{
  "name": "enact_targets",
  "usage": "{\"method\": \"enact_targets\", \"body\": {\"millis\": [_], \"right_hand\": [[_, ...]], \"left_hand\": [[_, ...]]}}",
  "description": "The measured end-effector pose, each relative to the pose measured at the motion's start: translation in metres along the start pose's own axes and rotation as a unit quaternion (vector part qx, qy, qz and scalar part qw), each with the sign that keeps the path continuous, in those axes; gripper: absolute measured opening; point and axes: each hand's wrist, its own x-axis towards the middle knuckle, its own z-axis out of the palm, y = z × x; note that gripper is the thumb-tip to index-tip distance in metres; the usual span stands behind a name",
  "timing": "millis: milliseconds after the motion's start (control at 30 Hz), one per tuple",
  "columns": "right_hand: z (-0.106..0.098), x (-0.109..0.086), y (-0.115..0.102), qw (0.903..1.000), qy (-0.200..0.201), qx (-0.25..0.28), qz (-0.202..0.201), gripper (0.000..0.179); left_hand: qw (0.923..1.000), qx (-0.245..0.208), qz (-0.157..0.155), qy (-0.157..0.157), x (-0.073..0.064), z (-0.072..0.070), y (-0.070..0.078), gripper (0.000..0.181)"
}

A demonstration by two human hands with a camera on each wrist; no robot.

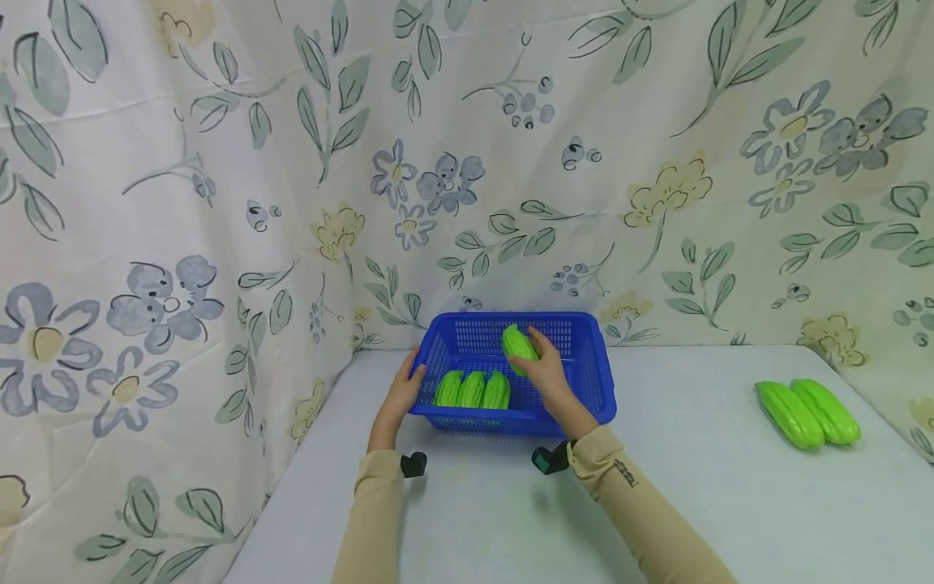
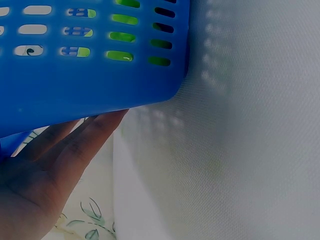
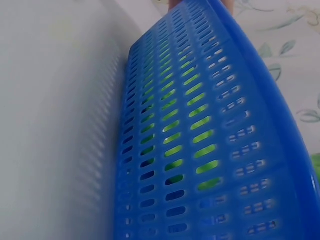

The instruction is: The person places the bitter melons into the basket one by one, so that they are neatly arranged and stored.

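Observation:
My right hand (image 1: pixel 549 375) pinches a bright green, ridged bitter melon (image 1: pixel 516 349) between thumb and fingers, over the inside of a blue plastic basket (image 1: pixel 606 381). The melon is tilted, its narrow end up toward the back wall. Three more bitter melons (image 1: pixel 470 390) lie side by side in the front left of the basket. On its left end my left hand (image 1: pixel 400 395) holds the rim; in the left wrist view the fingers (image 2: pixel 95 137) reach up under the rim. In the right wrist view the slotted basket wall (image 3: pixel 175 140) hides the right hand, and green shows through.
Two green bitter melons (image 1: pixel 808 414) lie together on the white table (image 1: pixel 700 487), far to the right of the basket. A floral curtain (image 1: pixel 511 162) hangs behind the table and along its left side.

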Motion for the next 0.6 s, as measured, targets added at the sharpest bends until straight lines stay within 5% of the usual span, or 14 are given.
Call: {"method": "enact_targets", "body": {"millis": [600], "right_hand": [[-0.0016, 0.0018, 0.0068, 0.9947, 0.013, -0.066, 0.078, 0.075]], "left_hand": [[1.0000, 0.002, -0.003, -0.003, 0.0007, 0.0005, -0.0007, 0.055]]}}
